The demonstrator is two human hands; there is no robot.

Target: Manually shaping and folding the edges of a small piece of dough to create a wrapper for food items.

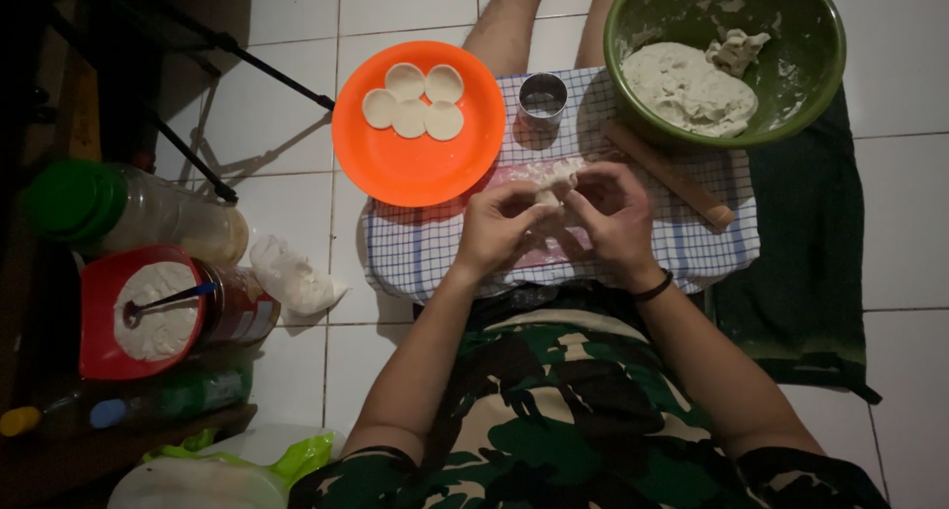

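Observation:
My left hand (497, 222) and my right hand (615, 212) meet over a pink board (514, 179) on a checked cloth (420, 247). Both pinch a small lump of pale dough (550, 178) between their fingertips. An orange plate (415, 158) just left of the hands carries several round flat dough discs (412, 102). A metal ring cutter (543, 98) stands upright on the cloth behind the hands. A wooden rolling pin (670, 173) lies slanted to the right of my right hand.
A green bowl (791, 104) with a mass of dough (689, 87) sits at the back right on a dark green cloth (806, 262). At left stand a red tub of flour (143, 311) with a spoon, a green-capped bottle (129, 208), a flour bag (292, 277).

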